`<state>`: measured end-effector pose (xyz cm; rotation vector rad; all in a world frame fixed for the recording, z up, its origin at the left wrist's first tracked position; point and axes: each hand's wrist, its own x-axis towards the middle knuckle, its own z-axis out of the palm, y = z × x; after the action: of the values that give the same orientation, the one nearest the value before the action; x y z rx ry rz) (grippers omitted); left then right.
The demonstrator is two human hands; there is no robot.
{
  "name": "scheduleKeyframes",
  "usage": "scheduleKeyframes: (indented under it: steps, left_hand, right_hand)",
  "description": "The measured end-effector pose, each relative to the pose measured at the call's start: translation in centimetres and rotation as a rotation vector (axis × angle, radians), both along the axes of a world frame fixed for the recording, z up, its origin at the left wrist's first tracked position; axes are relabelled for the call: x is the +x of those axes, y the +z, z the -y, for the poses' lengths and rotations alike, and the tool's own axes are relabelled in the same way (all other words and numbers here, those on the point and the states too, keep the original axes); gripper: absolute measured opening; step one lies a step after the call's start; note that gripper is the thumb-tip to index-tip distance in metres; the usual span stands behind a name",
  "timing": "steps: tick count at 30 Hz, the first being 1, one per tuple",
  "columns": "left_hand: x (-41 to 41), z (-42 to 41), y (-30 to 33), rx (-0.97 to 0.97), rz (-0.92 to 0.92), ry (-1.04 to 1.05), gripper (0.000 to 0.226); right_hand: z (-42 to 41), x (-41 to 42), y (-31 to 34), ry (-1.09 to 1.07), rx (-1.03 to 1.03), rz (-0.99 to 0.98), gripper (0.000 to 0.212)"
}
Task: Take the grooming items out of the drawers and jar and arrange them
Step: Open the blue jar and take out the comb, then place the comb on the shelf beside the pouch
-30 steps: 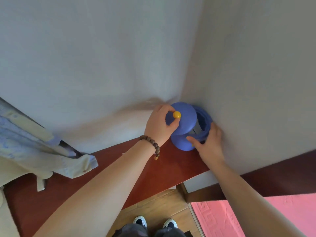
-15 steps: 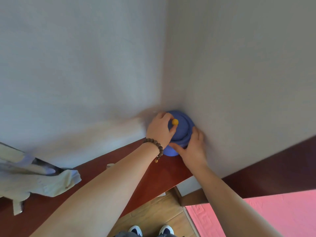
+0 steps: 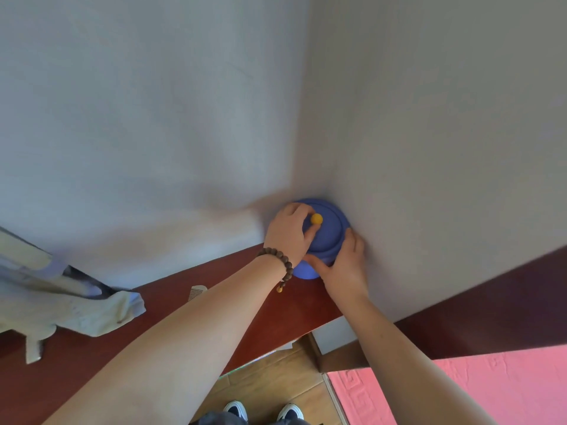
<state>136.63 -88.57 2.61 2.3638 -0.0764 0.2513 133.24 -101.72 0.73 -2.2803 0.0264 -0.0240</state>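
Left hand (image 3: 287,233) sits on top of the blue jar's lid (image 3: 328,228), its fingers curled around the small yellow knob (image 3: 316,219), thumb on the near side of it, which looks like a pinch meant to guide the lid by its handle. Right hand (image 3: 343,265) wraps the blue jar (image 3: 302,271) from the right, thumb across the near wall and fingers curled around the far side against the wall, probably to keep the jar from sliding or turning while the lid is worked. The lid appears seated flat on the jar, so whether anything remains inside cannot be told. The jar stands at the far right corner of the red-brown surface (image 3: 171,302), tucked where the two walls meet, which leaves little room for the right fingers. A pale comb (image 3: 196,292) lies near the surface's far edge, well apart from the jar, partly hidden by the left forearm. A crumpled light cloth (image 3: 92,314) lies toward the left end.
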Motion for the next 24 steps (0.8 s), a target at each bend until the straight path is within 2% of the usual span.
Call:
scheduleKeyframes:
  steps: [3, 7, 9, 11, 14, 17, 19, 21, 24]
  left_hand:
    - [-0.6, -0.4, 0.4, 0.022, -0.049, -0.015, 0.036]
    - [-3.3, -2.3, 0.6, 0.041, -0.05, 0.064, 0.045]
    - [-5.5, -4.0, 0.3, 0.055, -0.047, 0.137, 0.045]
    - [-8.2, -6.0, -0.4, 0.071, -0.057, 0.233, 0.043]
    - [-12.8, -9.0, -1.8, 0.111, -0.116, 0.368, 0.036]
    - [-17.4, -11.8, -3.5, 0.167, -0.2, 0.464, 0.029]
    - [-20.5, -13.4, -4.2, 0.182, -0.241, 0.545, 0.027]
    - [-23.6, -15.0, -4.6, 0.194, -0.255, 0.622, 0.025]
    - [-27.6, -17.0, -4.9, 0.205, -0.276, 0.704, 0.023]
  right_hand:
    - [0.0, -0.1, -0.1, -0.014, 0.001, 0.014, 0.104]
    - [-0.4, -0.7, 0.1, -0.032, -0.018, 0.01, 0.101]
    - [-0.8, -1.8, 0.4, -0.047, -0.064, 0.116, 0.087]
    - [-1.9, -3.3, 0.4, -0.011, -0.077, 0.307, 0.067]
    - [-4.8, -6.0, -1.1, 0.159, -0.03, 0.412, 0.041]
    - [-8.6, -8.7, -3.8, 0.446, -0.051, 0.297, 0.024]
    - [-11.0, -10.6, -5.0, 0.591, -0.105, 0.156, 0.022]
    - [-13.2, -12.1, -5.7, 0.66, -0.169, 0.018, 0.031]
    - [-16.6, -13.2, -5.9, 0.682, -0.266, -0.098, 0.058]
